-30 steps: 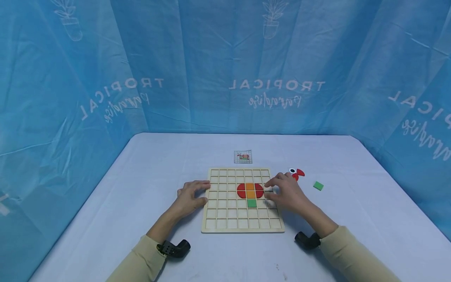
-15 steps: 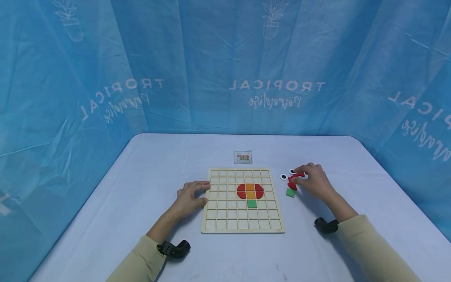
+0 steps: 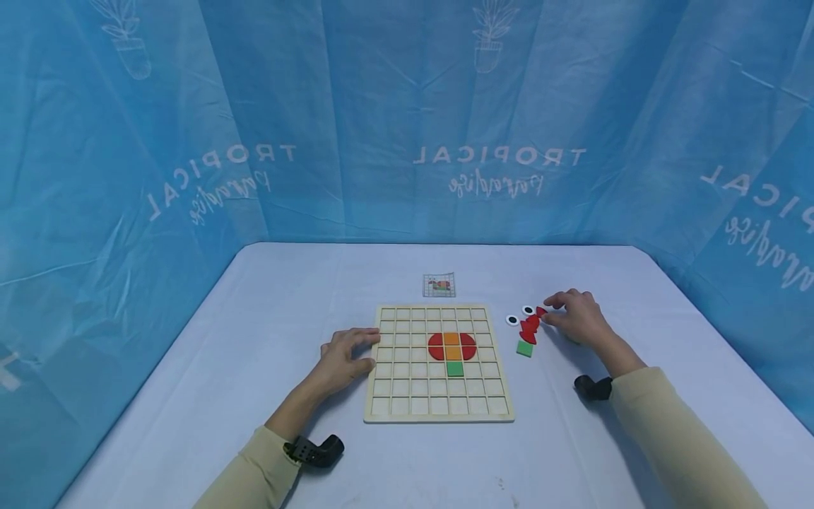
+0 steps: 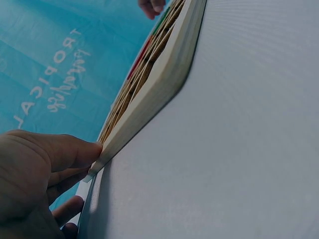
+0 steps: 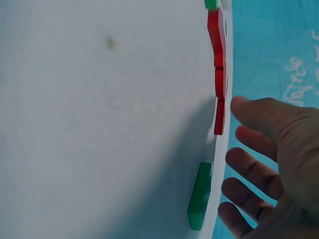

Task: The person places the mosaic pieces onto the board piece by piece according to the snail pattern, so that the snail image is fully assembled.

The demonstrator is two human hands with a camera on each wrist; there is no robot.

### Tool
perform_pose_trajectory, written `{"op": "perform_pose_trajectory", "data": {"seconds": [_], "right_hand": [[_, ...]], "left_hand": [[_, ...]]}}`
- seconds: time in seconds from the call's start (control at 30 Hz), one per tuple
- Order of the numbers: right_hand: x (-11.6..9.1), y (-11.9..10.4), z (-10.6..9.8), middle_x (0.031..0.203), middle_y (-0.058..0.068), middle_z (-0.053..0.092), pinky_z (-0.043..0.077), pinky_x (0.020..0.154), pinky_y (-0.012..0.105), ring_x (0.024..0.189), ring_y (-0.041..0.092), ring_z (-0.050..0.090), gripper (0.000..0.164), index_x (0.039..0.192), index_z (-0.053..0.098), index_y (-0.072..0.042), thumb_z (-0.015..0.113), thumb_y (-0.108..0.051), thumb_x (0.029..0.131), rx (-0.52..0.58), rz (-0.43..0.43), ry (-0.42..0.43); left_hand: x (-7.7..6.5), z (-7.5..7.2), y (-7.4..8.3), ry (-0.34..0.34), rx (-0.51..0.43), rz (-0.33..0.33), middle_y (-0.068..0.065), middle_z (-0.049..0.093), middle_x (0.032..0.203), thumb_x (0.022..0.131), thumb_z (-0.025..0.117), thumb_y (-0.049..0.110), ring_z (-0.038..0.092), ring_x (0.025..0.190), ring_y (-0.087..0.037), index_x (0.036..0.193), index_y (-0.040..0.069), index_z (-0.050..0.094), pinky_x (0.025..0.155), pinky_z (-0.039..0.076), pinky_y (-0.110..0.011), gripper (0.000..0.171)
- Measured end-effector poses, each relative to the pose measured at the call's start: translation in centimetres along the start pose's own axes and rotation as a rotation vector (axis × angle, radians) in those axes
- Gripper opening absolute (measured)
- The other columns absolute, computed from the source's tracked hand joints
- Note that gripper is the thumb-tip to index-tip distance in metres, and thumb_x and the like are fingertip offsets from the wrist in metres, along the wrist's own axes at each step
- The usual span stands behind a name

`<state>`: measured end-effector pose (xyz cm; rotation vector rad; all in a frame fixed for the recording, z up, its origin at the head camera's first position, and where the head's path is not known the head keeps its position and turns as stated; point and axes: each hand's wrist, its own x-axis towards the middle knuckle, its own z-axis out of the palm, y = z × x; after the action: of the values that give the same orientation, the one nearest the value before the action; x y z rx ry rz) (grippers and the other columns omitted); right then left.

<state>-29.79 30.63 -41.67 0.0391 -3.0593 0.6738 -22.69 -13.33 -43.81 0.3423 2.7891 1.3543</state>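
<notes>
Grid board (image 3: 420,387) lies on my white worktop (image 3: 305,283), left of the loose pieces. In it, red rounded pieces (image 3: 436,346) flank orange squares (image 3: 451,338), a green square (image 3: 455,369) just nearer. My left hand (image 3: 343,359), fingers relaxed, touches the board's left edge. My right hand (image 3: 577,318), thumb and fingers apart, grasps nothing, just right of a row of loose red pieces (image 3: 529,338). White eye discs (image 3: 512,320) lie left of that row.

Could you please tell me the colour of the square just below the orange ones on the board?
The square is green, best seen in the head view.
</notes>
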Motion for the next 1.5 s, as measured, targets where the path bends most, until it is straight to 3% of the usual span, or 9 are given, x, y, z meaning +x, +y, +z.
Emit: {"op": "perform_pose_trajectory", "data": {"seconds": [1.0,1.3,1.5], "right_hand": [[1.4,0.6,0.8,0.112,0.02,0.053,0.044,0.078,0.044,0.108,0.036,0.041,0.037,0.116,0.065,-0.009,0.069,-0.025,0.083,-0.01,0.031,-0.038],[0.7,0.3,0.2,0.117,0.019,0.052,0.048,0.08,0.044,0.111,0.036,0.04,0.043,0.118,0.063,-0.008,0.072,-0.024,0.08,0.035,0.043,-0.028],[-0.8,-0.9,-0.1,0.115,0.019,0.054,0.05,0.078,0.042,0.109,0.034,0.042,0.04,0.116,0.064,-0.007,0.072,-0.021,0.079,0.04,-0.035,0.016]], "left_hand": [[0.1,0.1,0.0,0.003,0.022,-0.018,-0.002,0.052,0.14,0.081,0.066,0.009,0.031,0.136,-0.027,0.123,0.01,0.062,0.104,0.012,-0.05,0.043],[0.2,0.1,0.1,-0.002,0.015,-0.016,-0.002,0.051,0.14,0.081,0.066,0.01,0.03,0.136,-0.027,0.124,0.009,0.061,0.105,0.012,-0.051,0.043],[0.1,0.1,0.0,-0.004,0.023,-0.016,-0.002,0.051,0.14,0.082,0.065,0.009,0.03,0.136,-0.027,0.124,0.01,0.061,0.105,0.012,-0.051,0.043]]}}
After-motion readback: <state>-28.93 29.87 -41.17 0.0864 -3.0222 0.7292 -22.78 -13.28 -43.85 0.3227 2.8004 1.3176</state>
